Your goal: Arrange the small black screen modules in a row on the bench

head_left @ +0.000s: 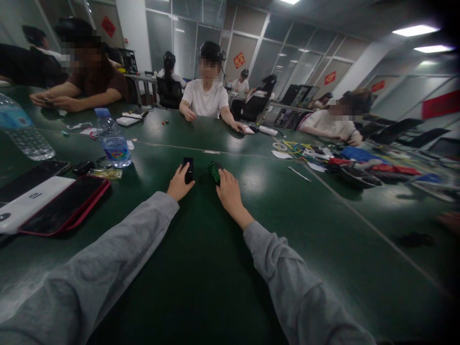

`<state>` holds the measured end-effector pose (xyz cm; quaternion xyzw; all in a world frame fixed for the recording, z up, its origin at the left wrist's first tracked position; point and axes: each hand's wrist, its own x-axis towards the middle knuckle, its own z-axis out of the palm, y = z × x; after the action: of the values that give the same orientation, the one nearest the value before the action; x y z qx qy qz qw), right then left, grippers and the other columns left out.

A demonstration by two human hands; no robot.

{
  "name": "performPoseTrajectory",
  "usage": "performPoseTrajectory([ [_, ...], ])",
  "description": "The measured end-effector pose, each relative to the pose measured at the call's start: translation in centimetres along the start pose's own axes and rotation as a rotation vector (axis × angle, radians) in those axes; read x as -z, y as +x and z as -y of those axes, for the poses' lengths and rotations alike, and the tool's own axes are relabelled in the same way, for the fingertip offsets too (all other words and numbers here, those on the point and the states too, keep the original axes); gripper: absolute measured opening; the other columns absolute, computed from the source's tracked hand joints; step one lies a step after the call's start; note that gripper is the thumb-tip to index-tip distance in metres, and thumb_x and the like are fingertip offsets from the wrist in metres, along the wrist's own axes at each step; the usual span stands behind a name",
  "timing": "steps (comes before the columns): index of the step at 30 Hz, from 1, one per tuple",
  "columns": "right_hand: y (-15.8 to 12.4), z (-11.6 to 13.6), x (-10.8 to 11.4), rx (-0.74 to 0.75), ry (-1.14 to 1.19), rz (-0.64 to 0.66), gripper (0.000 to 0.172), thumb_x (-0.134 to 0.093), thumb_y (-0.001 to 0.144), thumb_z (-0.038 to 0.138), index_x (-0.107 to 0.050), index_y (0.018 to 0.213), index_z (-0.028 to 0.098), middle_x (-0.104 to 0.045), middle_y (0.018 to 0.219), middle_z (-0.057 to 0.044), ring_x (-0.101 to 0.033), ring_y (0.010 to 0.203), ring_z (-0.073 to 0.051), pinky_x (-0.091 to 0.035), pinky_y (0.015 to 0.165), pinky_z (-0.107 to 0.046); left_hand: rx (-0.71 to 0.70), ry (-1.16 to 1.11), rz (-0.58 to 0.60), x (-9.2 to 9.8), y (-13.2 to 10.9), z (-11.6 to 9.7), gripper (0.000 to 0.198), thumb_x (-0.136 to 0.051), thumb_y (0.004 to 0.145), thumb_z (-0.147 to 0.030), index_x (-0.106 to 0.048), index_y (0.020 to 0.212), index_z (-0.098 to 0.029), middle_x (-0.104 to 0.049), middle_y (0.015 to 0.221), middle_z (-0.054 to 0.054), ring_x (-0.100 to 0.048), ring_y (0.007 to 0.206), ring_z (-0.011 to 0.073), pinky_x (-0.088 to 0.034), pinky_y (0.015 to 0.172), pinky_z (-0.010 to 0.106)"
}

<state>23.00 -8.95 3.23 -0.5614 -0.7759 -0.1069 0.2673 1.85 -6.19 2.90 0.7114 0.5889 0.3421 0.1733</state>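
Observation:
My left hand [178,185] is closed around a small black rectangular case [189,167], with fingers and thumb on its sides. A little to the right, my right hand [231,195] grips a small green circuit board [213,171] with a dark edge, its fingers over the near right side. Both pieces are at the table's surface, tilted slightly away from each other, with a narrow gap between them. My palms hide their lower ends.
To the left are a small water bottle [114,143], a large bottle [27,129], a red-cased phone [64,203] and a white power bank [34,201]. A wrench [299,174] and a heap of cables and tools [366,165] lie right. Co-workers sit around the green table [201,268].

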Motion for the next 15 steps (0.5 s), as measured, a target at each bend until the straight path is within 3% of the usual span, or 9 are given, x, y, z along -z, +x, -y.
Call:
performPoseTrajectory([
  [7, -0.2, -0.2, -0.2, -0.003, 0.042, -0.012, 0.045, -0.051, 0.093, 0.022, -0.045, 0.137, 0.014, -0.042, 0.14, -0.018, -0.035, 0.134, -0.03, -0.037, 0.108, -0.051, -0.004, 0.006, -0.003, -0.1, 0.1, 0.0, 0.076, -0.065, 0.084, -0.029, -0.028, 0.15, -0.022, -0.03, 0.154, 0.019, -0.032, 0.141, 0.0336, -0.037, 0.109, 0.053],
  [10, 0.3, -0.9, -0.9, -0.083, 0.105, -0.081, 0.055, -0.056, 0.09, 0.024, -0.039, 0.141, 0.01, -0.04, 0.141, -0.02, -0.035, 0.134, -0.031, -0.036, 0.108, -0.05, -0.015, 0.013, 0.003, -0.1, 0.1, 0.1, 0.077, -0.065, 0.084, -0.03, -0.027, 0.15, -0.021, -0.029, 0.154, 0.019, -0.031, 0.142, 0.0332, -0.038, 0.109, 0.052],
  [12, 0.7, -1.6, -1.5, -0.177, 0.197, -0.099, 0.063, -0.059, 0.086, 0.023, -0.034, 0.141, 0.004, -0.044, 0.137, -0.023, -0.042, 0.13, -0.032, -0.04, 0.106, -0.048, -0.018, 0.015, 0.005, -0.1, 0.1, 0.1, 0.077, -0.064, 0.084, -0.031, -0.026, 0.151, -0.022, -0.028, 0.155, 0.019, -0.032, 0.142, 0.0335, -0.038, 0.109, 0.052],
  [15, 1.1, -2.4, -1.9, -0.29, 0.323, -0.049, 0.059, -0.059, 0.083, 0.022, -0.04, 0.136, 0.004, -0.056, 0.123, -0.021, -0.057, 0.112, -0.03, -0.048, 0.096, -0.045, -0.014, 0.016, 0.008, -0.1, 0.1, 0.0, 0.078, -0.064, 0.085, -0.03, -0.025, 0.151, -0.022, -0.027, 0.155, 0.019, -0.032, 0.142, 0.0341, -0.037, 0.109, 0.054],
])
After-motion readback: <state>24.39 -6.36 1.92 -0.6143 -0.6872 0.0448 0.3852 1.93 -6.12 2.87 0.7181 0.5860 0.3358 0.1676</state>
